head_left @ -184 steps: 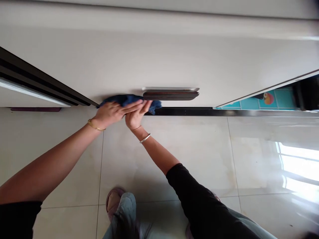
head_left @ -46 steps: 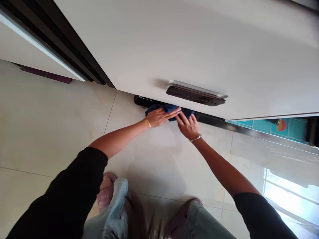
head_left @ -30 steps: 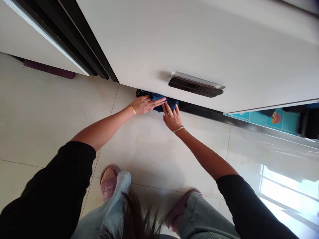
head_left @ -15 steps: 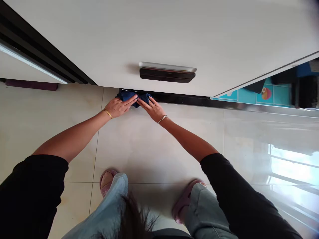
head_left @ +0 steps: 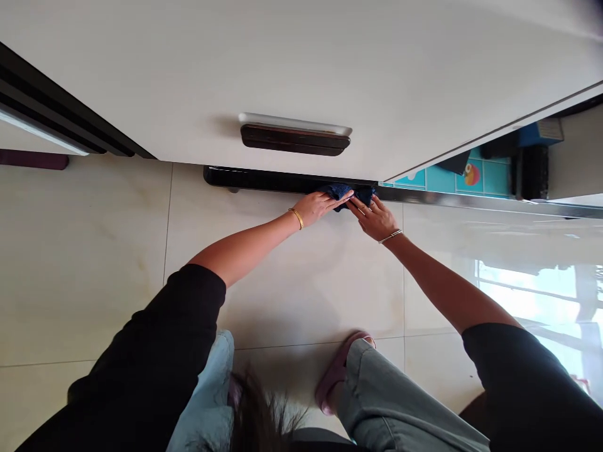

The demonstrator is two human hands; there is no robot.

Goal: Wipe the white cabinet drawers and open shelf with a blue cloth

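A crumpled dark blue cloth lies against the glossy black strip along the bottom of a tall white panel. My left hand, with a gold bracelet on its wrist, presses the cloth with fingers stretched over it. On the cloth's right part, my right hand grips it with fingers bent forward, a silver bangle behind. The two hands nearly meet at the fingertips. Thumbs and the cloth's underside are partly hidden.
A dark recessed handle sits in the white panel above. To the right, an open space shows a turquoise patterned liner and a black object. Pale tiles cover the floor; my feet in mauve slippers stand below.
Both hands have slid to the right along the black strip, carrying the blue cloth with them. The strip's left end is now uncovered, and the view has shifted slightly right.
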